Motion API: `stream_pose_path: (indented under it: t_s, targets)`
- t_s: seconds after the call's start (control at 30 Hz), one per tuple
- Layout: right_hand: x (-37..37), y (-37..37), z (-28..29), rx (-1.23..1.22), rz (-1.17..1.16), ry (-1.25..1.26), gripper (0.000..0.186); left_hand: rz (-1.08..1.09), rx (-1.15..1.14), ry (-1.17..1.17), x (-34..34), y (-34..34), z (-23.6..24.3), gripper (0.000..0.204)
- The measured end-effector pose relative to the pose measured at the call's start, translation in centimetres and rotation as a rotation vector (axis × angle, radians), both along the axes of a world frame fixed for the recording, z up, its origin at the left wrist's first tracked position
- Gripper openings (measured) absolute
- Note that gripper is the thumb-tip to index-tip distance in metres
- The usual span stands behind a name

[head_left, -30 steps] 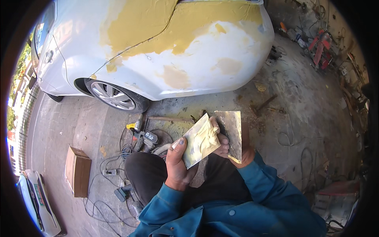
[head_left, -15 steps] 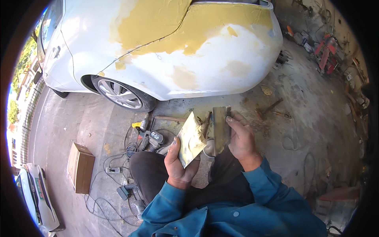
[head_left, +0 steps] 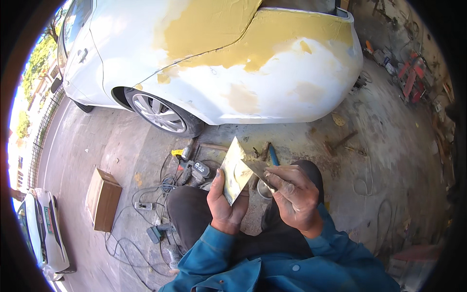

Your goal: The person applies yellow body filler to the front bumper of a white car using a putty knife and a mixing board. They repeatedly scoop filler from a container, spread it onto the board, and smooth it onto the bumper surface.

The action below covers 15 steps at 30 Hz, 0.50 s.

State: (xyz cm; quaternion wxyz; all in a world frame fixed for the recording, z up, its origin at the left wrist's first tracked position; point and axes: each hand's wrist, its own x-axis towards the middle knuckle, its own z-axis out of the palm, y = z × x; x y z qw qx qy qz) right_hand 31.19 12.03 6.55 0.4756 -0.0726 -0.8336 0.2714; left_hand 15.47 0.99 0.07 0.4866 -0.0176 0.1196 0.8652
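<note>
My left hand (head_left: 224, 203) grips a flat board (head_left: 232, 181) by its lower left edge, thumb on top. Pale yellow filler paste (head_left: 239, 174) is spread over the board's face. In my right hand (head_left: 296, 197) is a dark, flat putty spreader (head_left: 256, 167), pinched between thumb and fingers. It is tilted, and its far end meets the board at the paste. In front of me stands a white car (head_left: 204, 95), its rear side and bumper patched with yellow-tan filler (head_left: 272, 36).
Left of my knees, a cordless power tool (head_left: 198, 170) lies among tangled cables (head_left: 168, 184). Farther left is a cardboard box (head_left: 104, 199). A blue-handled tool (head_left: 274, 155) and a hammer-like tool (head_left: 340, 141) lie ahead. Red equipment (head_left: 413, 78) stands far right.
My right hand has turned the spreader from upright to slanted and brought it left against the paste on the board. My left hand still holds the board. The view has shifted slightly.
</note>
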Motion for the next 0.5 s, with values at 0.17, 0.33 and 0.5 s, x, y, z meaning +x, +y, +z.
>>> stream_pose_path:
  t_s: [0.17, 0.33, 0.5]
  targets:
    - [0.8, 0.9, 0.1, -0.268, -0.134, 0.025, 0.024, 0.072, 0.019, 0.058, -1.0, -0.2, -1.0, 0.047]
    - [-0.8, -0.4, 1.4, -0.497, -0.086, 0.128, 0.023, 0.107, -0.107, 0.339, 1.1, 0.3, -0.5, 0.059]
    - [-1.0, -1.3, -0.2, -0.307, -0.068, 0.039, 0.027, 0.126, -0.137, 0.355, 0.9, 0.0, -0.4, 0.057]
